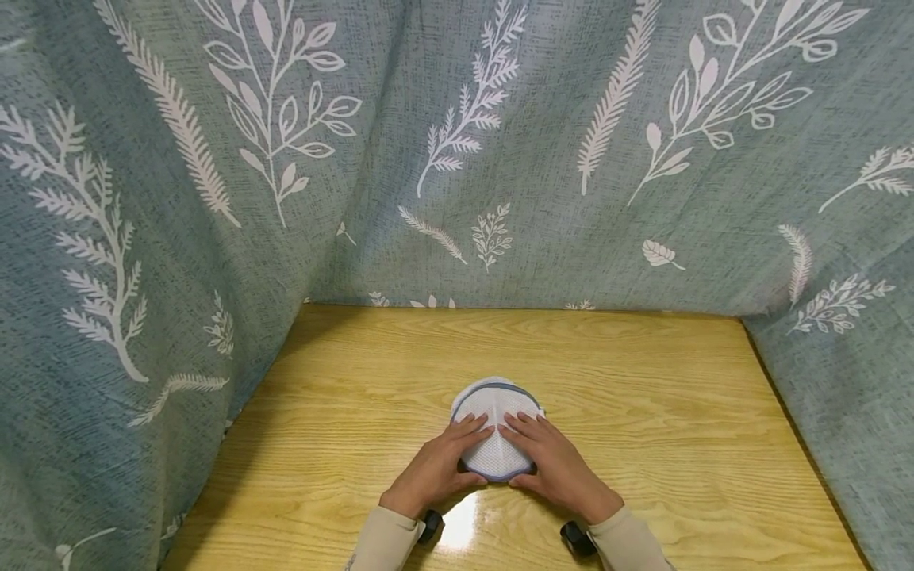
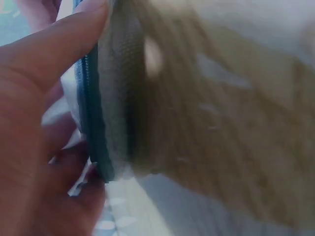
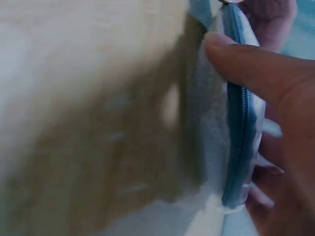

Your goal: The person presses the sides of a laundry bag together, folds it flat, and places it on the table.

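A small, rounded white mesh laundry bag [image 1: 496, 460] with blue-grey trim is over the wooden table, centred before me. My left hand [image 1: 441, 466] grips its left side, fingers spread across the mesh face and thumb at the near edge. Mirroring that, my right hand [image 1: 560, 465] grips the right side. In the left wrist view, the dark blue zipper [image 2: 91, 108] runs along the bag's rim, with the thumb on one side and fingers on the other. The right wrist view shows the zipper [image 3: 242, 118] beside the right thumb. Part of the bag's underside is hidden.
The wooden table [image 1: 643, 396] extends around the hands. Grey-green curtains [image 1: 543, 159] with white leaf prints hang behind it and along both sides. A bright light reflection lies on the tabletop between the wrists, each of which wears a black device [image 1: 577, 539].
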`<move>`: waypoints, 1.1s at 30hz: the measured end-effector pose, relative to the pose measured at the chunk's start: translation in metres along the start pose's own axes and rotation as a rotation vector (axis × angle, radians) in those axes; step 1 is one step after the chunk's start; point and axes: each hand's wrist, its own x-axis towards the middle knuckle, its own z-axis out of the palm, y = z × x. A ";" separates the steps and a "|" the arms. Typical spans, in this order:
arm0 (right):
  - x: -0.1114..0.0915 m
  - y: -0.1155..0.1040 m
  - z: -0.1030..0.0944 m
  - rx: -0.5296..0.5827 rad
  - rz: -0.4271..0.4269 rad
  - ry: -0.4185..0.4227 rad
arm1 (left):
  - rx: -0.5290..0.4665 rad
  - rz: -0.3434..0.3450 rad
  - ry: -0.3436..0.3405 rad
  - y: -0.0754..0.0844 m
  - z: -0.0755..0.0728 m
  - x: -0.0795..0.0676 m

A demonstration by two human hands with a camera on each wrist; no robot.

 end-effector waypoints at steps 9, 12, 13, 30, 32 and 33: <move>0.005 -0.004 -0.008 0.028 0.017 -0.090 | -0.011 0.021 -0.052 0.002 -0.004 0.000; 0.005 -0.003 -0.007 0.031 0.006 -0.075 | -0.010 0.038 -0.045 0.002 -0.005 0.001; 0.005 -0.003 -0.007 0.033 0.004 -0.070 | -0.006 0.046 -0.039 0.002 -0.005 0.001; -0.003 0.006 -0.007 0.145 -0.012 -0.045 | -0.077 0.008 -0.037 -0.001 -0.002 -0.001; -0.006 0.009 -0.008 0.168 -0.015 -0.035 | -0.097 0.003 -0.020 0.000 -0.002 -0.004; -0.007 0.010 -0.009 0.174 -0.017 -0.027 | -0.102 0.006 -0.005 0.000 -0.002 -0.005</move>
